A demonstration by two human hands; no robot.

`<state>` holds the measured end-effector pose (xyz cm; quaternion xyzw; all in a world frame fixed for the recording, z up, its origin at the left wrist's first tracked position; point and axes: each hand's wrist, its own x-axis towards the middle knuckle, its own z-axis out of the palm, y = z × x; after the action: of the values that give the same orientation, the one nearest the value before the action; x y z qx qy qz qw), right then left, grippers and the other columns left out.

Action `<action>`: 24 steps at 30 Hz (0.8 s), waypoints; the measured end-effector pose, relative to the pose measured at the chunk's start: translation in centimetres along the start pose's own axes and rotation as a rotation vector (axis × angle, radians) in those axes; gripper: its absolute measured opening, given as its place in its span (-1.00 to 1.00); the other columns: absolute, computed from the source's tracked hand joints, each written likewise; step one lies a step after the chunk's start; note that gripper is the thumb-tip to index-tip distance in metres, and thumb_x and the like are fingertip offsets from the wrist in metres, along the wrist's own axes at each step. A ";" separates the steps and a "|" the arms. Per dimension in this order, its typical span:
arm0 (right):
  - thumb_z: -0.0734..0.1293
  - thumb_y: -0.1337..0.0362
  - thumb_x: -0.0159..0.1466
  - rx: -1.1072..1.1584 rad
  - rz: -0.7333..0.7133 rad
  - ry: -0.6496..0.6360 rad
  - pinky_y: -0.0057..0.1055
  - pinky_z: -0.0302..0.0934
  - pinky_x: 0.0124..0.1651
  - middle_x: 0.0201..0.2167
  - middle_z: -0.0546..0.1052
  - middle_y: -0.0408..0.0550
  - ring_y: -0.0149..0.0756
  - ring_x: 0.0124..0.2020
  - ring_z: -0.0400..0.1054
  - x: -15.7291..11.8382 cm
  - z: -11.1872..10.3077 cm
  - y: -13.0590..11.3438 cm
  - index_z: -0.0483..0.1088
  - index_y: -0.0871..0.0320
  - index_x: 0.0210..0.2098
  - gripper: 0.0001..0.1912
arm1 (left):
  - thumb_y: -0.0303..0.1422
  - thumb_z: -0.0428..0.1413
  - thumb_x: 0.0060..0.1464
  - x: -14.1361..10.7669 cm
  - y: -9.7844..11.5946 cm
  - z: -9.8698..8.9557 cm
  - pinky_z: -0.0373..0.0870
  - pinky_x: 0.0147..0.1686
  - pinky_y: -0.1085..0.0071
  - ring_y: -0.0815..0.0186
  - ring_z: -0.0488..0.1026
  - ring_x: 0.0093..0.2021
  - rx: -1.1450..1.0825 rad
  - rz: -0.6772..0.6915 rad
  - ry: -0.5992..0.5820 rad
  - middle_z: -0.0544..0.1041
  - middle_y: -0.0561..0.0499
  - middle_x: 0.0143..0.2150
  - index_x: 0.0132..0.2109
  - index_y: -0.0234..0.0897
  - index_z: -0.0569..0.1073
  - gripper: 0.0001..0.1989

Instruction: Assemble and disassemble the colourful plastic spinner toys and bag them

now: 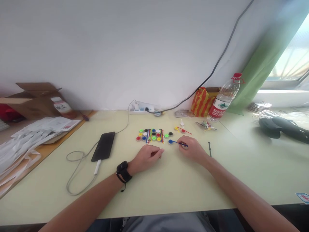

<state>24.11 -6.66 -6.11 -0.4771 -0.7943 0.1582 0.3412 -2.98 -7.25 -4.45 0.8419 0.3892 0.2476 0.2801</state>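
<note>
Rows of small round discs in several colours, with thin coloured sticks (148, 135) between them, lie on the pale table. Just in front of them rests my left hand (149, 156), its fingers curled; whether anything is inside is hidden. My right hand (189, 146) has its fingers closed at a dark blue stick (177, 142), which reaches left to a blue disc (170, 141). Beyond that hand are a yellow disc (176, 128), a red disc (183, 131) with a red stick, and a white piece (182, 123). A dark stick (210, 149) lies to its right.
A black phone (103, 146) with a looped cable is at left, near white strips (31, 138) and a cardboard box (38, 96). A power strip (141, 107) lies by the wall. At right stand a water bottle (223, 100) and a striped bag (202, 101).
</note>
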 end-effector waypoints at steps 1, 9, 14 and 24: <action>0.28 0.40 0.20 0.016 0.011 -0.013 -0.32 0.28 -0.25 -0.34 0.58 -0.04 -0.24 -0.36 0.40 -0.1 -0.3 -0.3 0.47 0.08 -0.31 -0.86 | -0.15 -0.02 0.38 0.0 0.1 0.0 0.15 -0.43 0.41 0.38 0.25 -0.48 -0.003 -0.003 0.026 0.38 0.09 -0.49 -0.36 -0.27 0.45 -0.61; 0.29 0.36 0.22 0.204 -0.010 -0.207 -0.35 0.27 -0.31 -0.33 0.57 -0.05 -0.27 -0.38 0.37 -0.8 -0.6 -2.9 0.51 0.06 -0.28 -0.84 | -0.16 0.25 0.17 -0.3 -0.2 0.3 0.38 -0.20 0.34 0.24 0.42 -0.18 0.000 0.087 0.021 0.56 -0.05 -0.03 0.16 -0.15 0.42 -0.55; 0.30 0.20 0.34 0.293 0.015 -0.104 -0.30 0.27 -0.29 -0.29 0.54 0.00 -0.26 -0.36 0.36 -0.4 -0.7 -3.3 0.56 0.06 -0.17 -0.80 | -0.24 0.19 0.25 0.0 -0.7 0.7 0.38 -0.16 0.33 0.26 0.41 -0.20 -0.049 0.044 -0.013 0.61 -0.01 -0.06 0.22 -0.11 0.40 -0.58; 0.42 -0.01 0.26 0.765 0.343 -0.364 -0.46 0.14 -0.48 -0.40 0.52 -0.16 -0.43 -0.53 0.23 -0.5 1.4 -4.2 0.40 0.06 -0.08 -0.64 | -0.24 0.25 0.19 0.2 -0.4 0.5 0.36 -0.25 0.37 0.29 0.44 -0.26 -0.138 0.037 -0.031 0.63 -0.01 -0.09 0.21 -0.12 0.42 -0.54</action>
<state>20.60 -9.01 -4.87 -0.4059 -0.6351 0.5758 0.3167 -2.76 -6.96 -5.03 0.8313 0.3514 0.2660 0.3386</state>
